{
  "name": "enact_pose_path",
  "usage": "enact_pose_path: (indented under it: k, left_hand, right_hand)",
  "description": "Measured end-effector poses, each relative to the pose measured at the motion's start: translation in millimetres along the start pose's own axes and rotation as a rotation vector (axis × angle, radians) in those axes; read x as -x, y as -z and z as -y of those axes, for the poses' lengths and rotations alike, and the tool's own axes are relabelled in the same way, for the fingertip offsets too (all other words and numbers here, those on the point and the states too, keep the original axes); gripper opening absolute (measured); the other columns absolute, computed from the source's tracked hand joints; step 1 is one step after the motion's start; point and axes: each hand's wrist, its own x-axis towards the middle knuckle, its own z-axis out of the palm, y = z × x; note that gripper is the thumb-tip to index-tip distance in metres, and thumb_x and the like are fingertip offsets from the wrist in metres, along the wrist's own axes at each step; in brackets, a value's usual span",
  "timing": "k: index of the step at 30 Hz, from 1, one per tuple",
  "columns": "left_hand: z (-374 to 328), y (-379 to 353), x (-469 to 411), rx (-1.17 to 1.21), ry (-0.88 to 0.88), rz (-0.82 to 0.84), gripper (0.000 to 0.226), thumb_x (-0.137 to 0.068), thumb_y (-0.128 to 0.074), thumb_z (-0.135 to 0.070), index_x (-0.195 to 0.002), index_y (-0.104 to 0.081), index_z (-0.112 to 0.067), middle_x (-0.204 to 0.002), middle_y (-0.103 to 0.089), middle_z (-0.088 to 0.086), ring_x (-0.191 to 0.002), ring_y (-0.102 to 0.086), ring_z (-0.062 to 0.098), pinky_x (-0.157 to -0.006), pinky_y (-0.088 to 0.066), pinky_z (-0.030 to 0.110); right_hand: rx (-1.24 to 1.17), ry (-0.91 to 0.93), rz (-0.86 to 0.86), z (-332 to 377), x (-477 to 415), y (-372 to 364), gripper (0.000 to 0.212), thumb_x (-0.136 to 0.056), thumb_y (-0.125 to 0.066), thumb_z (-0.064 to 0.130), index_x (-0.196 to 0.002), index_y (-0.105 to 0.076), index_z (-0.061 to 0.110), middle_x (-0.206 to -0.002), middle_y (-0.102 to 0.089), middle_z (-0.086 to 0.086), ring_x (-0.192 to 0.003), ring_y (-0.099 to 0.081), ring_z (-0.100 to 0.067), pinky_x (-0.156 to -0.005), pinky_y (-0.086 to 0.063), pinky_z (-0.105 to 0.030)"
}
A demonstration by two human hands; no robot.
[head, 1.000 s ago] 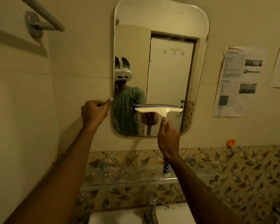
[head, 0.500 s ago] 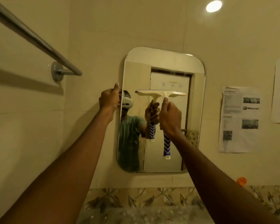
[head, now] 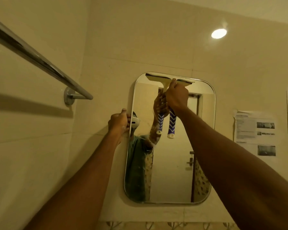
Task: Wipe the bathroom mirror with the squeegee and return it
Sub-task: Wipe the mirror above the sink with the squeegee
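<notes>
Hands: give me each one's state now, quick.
Left hand: closed, holding the mirror by its left edge.
Right hand: closed, holding the squeegee by its handle.

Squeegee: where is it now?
In the head view, the squeegee sits at the top edge of the mirror, gripped by the right hand; the left hand holds its left edge.

Blade of squeegee [head: 158, 78] at top edge of mirror [head: 173, 171]; bare wall above. Glass below handle open to bottom edge. Left edge gripped by left hand [head: 119, 122]; towel rail [head: 40, 62] juts beyond upper-left corner.
</notes>
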Motion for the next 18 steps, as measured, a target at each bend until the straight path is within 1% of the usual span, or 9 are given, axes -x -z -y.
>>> enact_pose_path:
  k: [3,5,7,8,11,12,14,16,18]
  left_hand:
    - [-1,-1,-1,-0.032,0.002,0.013,0.049,-0.099,-0.035,-0.049,-0.078,-0.064,-0.015,-0.089,-0.072,0.011,-0.085,-0.07,0.029,-0.085,-0.058,0.045]
    - [0,0,-1,-0.042,0.0,0.019,0.055,-0.099,-0.03,-0.053,-0.082,-0.065,-0.014,-0.093,-0.073,0.012,-0.086,-0.07,0.029,-0.086,-0.057,0.046]
    - [1,0,-1,-0.044,-0.006,0.032,0.062,-0.098,-0.026,-0.056,-0.092,-0.068,-0.01,-0.096,-0.073,0.013,-0.087,-0.07,0.029,-0.087,-0.057,0.046]
    - [1,1,0,-0.037,-0.008,0.04,0.064,-0.099,-0.024,-0.056,-0.095,-0.068,-0.009,-0.097,-0.072,0.013,-0.089,-0.07,0.03,-0.087,-0.057,0.045]
    - [1,1,3,-0.003,-0.005,0.068,0.07,-0.098,-0.019,-0.058,-0.095,-0.069,-0.01,-0.098,-0.072,0.014,-0.091,-0.069,0.03,-0.085,-0.057,0.041]
    - [2,2,5,-0.001,-0.005,0.075,0.073,-0.097,-0.017,-0.06,-0.096,-0.07,-0.009,-0.099,-0.073,0.014,-0.09,-0.069,0.03,-0.085,-0.057,0.041]
    - [1,4,9,0.006,-0.008,0.075,0.077,-0.095,-0.015,-0.063,-0.098,-0.071,-0.01,-0.097,-0.073,0.014,-0.089,-0.07,0.031,-0.086,-0.057,0.044]
    - [2,3,11,0.018,-0.013,0.066,0.076,-0.095,-0.016,-0.063,-0.094,-0.072,-0.01,-0.095,-0.074,0.014,-0.09,-0.069,0.032,-0.088,-0.056,0.047]
    - [1,3,13,0.023,-0.012,0.065,0.075,-0.096,-0.017,-0.062,-0.09,-0.072,-0.011,-0.094,-0.074,0.014,-0.091,-0.069,0.032,-0.089,-0.056,0.048]
  right_hand:
    - [0.041,-0.036,-0.019,8,-4,-9,0.055,-0.106,-0.02,0.04,-0.092,-0.06,0.005,-0.075,-0.057,-0.003,-0.073,-0.06,-0.017,-0.067,-0.046,-0.028]
    - [0.061,-0.056,-0.018,9,-1,-13,0.055,-0.106,-0.02,0.042,-0.099,-0.061,0.005,-0.081,-0.059,-0.005,-0.075,-0.06,-0.017,-0.068,-0.047,-0.03]
    - [0.055,-0.056,0.006,4,13,-15,0.053,-0.105,-0.021,0.044,-0.095,-0.06,0.009,-0.08,-0.061,-0.005,-0.073,-0.062,-0.018,-0.068,-0.054,-0.035]
    - [0.047,-0.054,0.03,-1,25,-15,0.051,-0.105,-0.023,0.045,-0.09,-0.058,0.012,-0.076,-0.062,-0.004,-0.069,-0.063,-0.018,-0.064,-0.055,-0.035]
    - [-0.009,-0.092,0.117,-23,81,-8,0.044,-0.106,-0.027,0.041,-0.081,-0.055,0.017,-0.064,-0.058,0.003,-0.054,-0.057,-0.009,-0.048,-0.046,-0.022]
    - [-0.018,-0.107,0.137,-30,101,-6,0.042,-0.105,-0.028,0.041,-0.082,-0.054,0.018,-0.064,-0.057,0.004,-0.052,-0.056,-0.008,-0.047,-0.043,-0.02]
    - [-0.009,-0.123,0.148,-38,126,-4,0.041,-0.104,-0.029,0.042,-0.082,-0.053,0.018,-0.066,-0.058,0.003,-0.056,-0.058,-0.01,-0.05,-0.044,-0.021]
    - [0.013,-0.112,0.141,-37,127,-2,0.04,-0.105,-0.029,0.041,-0.078,-0.051,0.021,-0.067,-0.057,0.002,-0.058,-0.059,-0.011,-0.052,-0.047,-0.023]
    - [0.038,-0.081,0.123,-32,109,0,0.042,-0.105,-0.027,0.04,-0.076,-0.052,0.022,-0.068,-0.059,0.0,-0.06,-0.061,-0.014,-0.054,-0.054,-0.029]
